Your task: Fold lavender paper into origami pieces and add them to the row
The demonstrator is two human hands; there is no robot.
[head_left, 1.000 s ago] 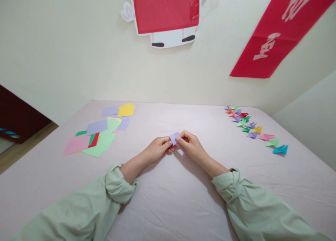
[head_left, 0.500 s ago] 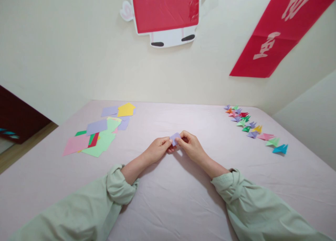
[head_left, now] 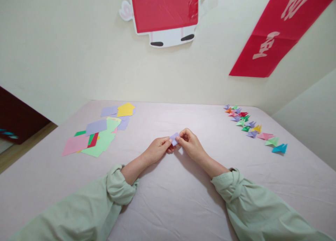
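Observation:
A small folded piece of purple paper (head_left: 174, 138) is held between both hands near the middle of the table. My left hand (head_left: 159, 149) pinches its left side, with the thumb on top and the fingers curled beneath. On the right side, the thumb and forefinger of my right hand (head_left: 191, 143) grip the upper right edge. The underside of the paper and some fingertips are hidden.
Flat sheets of coloured paper (head_left: 97, 127) overlap on the left of the pale pink tabletop (head_left: 168, 206). Several folded paper cranes (head_left: 265, 136) stretch in a slanting row along the right. Behind rises a wall with a red banner (head_left: 262, 41).
The fingers of my right hand have lifted very slightly at the paper's right edge. Both hands keep their hold, and the sheets and cranes stay where they were.

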